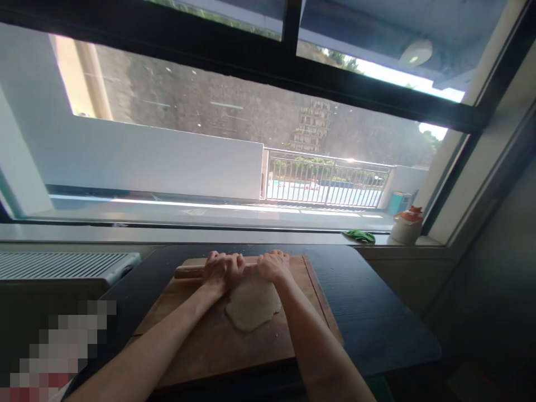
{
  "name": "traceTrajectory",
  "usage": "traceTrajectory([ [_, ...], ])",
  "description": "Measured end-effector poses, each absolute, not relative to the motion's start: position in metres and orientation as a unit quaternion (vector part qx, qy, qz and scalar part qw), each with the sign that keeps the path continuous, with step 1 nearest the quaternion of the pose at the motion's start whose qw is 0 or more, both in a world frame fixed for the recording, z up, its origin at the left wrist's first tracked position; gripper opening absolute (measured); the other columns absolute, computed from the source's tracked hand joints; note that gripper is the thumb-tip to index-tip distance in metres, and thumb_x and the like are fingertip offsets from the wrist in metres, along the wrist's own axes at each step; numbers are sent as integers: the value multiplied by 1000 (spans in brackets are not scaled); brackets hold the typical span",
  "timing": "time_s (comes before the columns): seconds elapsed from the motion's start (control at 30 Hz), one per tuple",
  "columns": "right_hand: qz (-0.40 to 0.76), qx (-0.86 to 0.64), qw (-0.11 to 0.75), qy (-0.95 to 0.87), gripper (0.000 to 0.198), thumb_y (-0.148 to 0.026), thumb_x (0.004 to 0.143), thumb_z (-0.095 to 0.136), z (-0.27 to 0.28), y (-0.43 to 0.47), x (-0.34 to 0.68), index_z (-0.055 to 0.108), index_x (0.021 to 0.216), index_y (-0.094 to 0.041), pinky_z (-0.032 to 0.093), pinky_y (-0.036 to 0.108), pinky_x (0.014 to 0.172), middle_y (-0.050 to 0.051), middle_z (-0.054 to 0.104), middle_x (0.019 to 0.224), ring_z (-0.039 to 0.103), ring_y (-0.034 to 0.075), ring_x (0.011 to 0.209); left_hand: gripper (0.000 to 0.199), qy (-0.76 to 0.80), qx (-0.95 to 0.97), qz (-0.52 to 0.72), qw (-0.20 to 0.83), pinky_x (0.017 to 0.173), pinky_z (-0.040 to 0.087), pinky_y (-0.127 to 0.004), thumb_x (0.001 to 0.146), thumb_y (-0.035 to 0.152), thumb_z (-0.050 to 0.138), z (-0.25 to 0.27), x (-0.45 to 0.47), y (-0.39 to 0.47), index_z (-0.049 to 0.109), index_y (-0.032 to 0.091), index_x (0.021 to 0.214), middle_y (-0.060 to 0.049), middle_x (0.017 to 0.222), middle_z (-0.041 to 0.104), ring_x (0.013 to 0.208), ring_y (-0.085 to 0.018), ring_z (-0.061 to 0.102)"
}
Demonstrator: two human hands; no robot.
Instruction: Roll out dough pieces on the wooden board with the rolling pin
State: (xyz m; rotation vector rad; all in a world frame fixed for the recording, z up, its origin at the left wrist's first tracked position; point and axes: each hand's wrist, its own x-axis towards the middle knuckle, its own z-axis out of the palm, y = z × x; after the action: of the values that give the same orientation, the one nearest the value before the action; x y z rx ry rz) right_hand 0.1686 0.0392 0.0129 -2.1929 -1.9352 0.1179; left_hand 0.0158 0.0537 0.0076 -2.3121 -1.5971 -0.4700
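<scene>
Gripping rolling pin (189, 272) in left hand (221, 269), with fingers curled over, at ten o'clock of flattened dough (253, 306). Holding same pin in right hand (274, 265) at one o'clock. Has dough flat on wooden board (201, 349), six o'clock from pin. Has board on dark table (368, 312). Shows crumpled green cloth (359, 237) on windowsill (209, 235), two o'clock from board, beside white jar (406, 230).

no readable text, labels, brands, numbers or signs
</scene>
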Motion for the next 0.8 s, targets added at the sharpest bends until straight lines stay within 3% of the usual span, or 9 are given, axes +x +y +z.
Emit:
traceTrajectory([
  [0.2,27,-747,129,-652,42,-35,92,28,16,46,186,66,104,-21,36,41,91,11,59,116,50,26,109,46,-595,-798,-91,23,84,40,-38,88,39,26,32,33,83,68,21,89,-11,96,72,94,-25,65],
  [0.47,-80,-712,193,-671,37,-31,93,31,3,-16,237,64,84,-18,36,34,84,9,59,100,51,22,96,33,-540,-833,-103,-67,72,46,-31,83,38,38,28,82,80,66,22,91,-8,93,71,85,-22,65],
  [0.8,-35,-733,195,-650,42,-34,95,26,-3,-37,239,65,91,-17,34,37,85,12,59,108,48,25,105,42,-599,-799,-51,5,89,42,-44,85,45,32,21,87,92,63,20,100,-11,112,65,107,-28,57],
])
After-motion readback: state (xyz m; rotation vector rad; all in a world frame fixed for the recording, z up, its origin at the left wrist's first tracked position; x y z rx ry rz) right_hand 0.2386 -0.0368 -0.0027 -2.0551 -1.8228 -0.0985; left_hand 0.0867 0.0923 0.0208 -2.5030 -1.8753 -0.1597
